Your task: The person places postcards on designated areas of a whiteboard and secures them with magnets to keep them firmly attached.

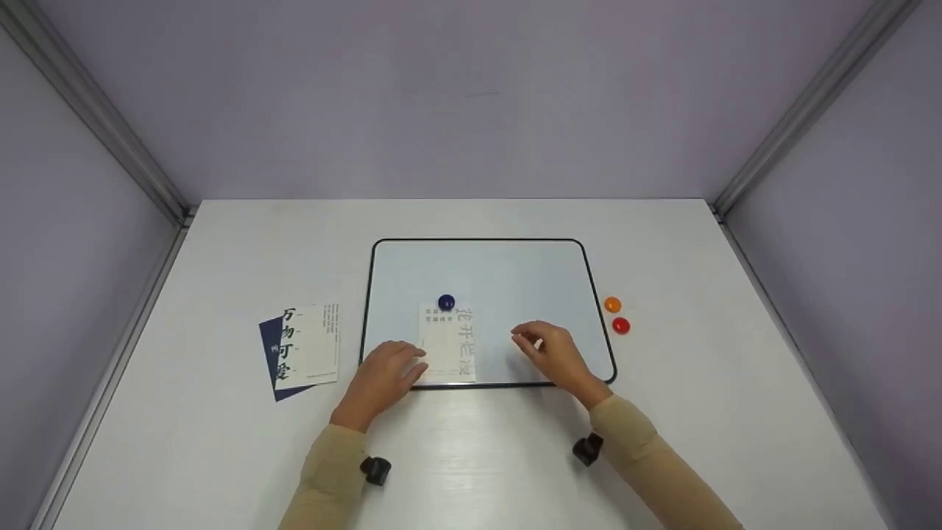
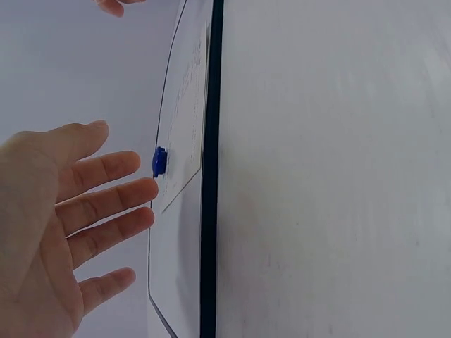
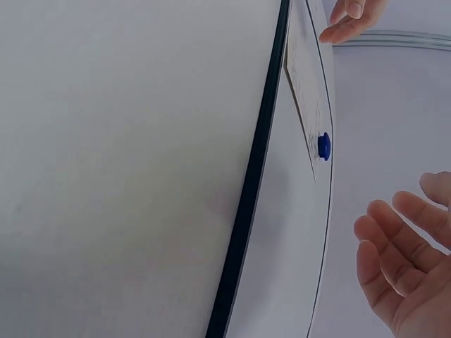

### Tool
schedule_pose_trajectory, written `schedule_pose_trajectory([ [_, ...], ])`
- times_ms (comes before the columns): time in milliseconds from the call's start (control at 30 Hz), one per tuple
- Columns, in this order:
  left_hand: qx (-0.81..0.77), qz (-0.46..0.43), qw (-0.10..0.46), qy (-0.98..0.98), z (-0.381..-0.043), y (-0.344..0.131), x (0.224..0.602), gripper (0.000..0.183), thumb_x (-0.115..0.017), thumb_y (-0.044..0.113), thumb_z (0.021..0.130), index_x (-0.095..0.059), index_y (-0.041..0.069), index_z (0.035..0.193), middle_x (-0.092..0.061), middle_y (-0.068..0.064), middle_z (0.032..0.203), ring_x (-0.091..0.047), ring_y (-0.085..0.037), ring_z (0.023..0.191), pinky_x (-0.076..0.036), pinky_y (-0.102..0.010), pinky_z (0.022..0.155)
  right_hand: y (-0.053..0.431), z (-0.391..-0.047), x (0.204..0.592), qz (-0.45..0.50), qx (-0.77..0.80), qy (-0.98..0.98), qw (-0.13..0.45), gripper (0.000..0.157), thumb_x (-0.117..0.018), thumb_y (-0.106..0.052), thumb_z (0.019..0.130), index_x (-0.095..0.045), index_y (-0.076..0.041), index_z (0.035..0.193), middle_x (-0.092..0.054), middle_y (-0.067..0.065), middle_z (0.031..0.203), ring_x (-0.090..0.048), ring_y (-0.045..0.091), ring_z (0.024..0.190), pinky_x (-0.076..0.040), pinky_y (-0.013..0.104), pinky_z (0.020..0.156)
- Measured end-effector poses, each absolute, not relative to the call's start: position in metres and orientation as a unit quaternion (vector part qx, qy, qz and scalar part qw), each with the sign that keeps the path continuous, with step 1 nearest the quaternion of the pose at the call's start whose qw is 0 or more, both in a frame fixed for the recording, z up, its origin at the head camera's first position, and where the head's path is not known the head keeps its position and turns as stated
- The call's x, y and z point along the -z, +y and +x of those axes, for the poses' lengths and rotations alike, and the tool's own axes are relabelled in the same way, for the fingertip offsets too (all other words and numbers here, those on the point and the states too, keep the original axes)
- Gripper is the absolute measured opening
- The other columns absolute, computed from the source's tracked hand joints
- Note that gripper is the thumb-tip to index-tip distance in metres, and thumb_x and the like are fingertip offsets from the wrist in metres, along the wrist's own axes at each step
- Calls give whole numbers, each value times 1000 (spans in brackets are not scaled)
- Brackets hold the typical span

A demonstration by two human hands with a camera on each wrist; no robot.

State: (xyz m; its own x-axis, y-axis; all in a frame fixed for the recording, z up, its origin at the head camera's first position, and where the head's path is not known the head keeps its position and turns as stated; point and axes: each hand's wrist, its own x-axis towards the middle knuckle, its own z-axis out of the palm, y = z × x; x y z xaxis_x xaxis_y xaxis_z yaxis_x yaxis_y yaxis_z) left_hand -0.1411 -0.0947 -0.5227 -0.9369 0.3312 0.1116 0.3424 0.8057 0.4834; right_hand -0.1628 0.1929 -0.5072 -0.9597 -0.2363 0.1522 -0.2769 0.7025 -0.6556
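A white printed card (image 1: 445, 352) lies on the black-rimmed whiteboard (image 1: 522, 276), a round blue magnet (image 1: 446, 302) at its top edge, seemingly done; a black-lettered white card (image 1: 312, 346), navy card (image 1: 268, 340), orange magnet (image 1: 612, 304) and red magnet (image 1: 621, 325) lie off it, apparently left. The spread left hand (image 1: 384, 374) and loosely bent right hand (image 1: 557, 358) hold nothing. White table (image 1: 471, 464), lilac walls (image 1: 471, 125).

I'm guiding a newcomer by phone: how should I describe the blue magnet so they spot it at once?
On the white table, find the black-edged whiteboard. A printed card lies on it, with the small, round blue magnet at the card's far edge. It alone sits on the board; the orange magnet and red magnet lie off its right side.
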Motion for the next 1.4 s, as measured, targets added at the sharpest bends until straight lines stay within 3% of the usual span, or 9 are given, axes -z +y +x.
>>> schedule_pose_trajectory([
  [733,271,-130,-4,-954,-140,-113,523,26,-61,27,94,-69,11,113,-69,-8,119,-60,-26,119,-47,-42,106,234,-144,518,100,-336,-936,15,16,-65,-14,91,-70,-5,103,-72,6,94,-63,14,85,-56,24,73],
  [1100,278,-121,6,-953,-142,-119,527,25,-62,25,93,-69,10,112,-69,-8,118,-61,-27,119,-47,-43,106,254,-134,526,87,-298,-951,1,18,-64,-17,92,-70,-8,106,-70,7,102,-65,21,99,-56,41,92],
  [1400,288,-118,23,-950,-143,-127,528,24,-63,24,93,-69,9,111,-70,-8,116,-62,-26,117,-48,-42,104,274,-125,544,190,-235,-949,88,27,-71,-13,86,-69,-6,112,-67,11,113,-64,25,109,-55,40,94],
])
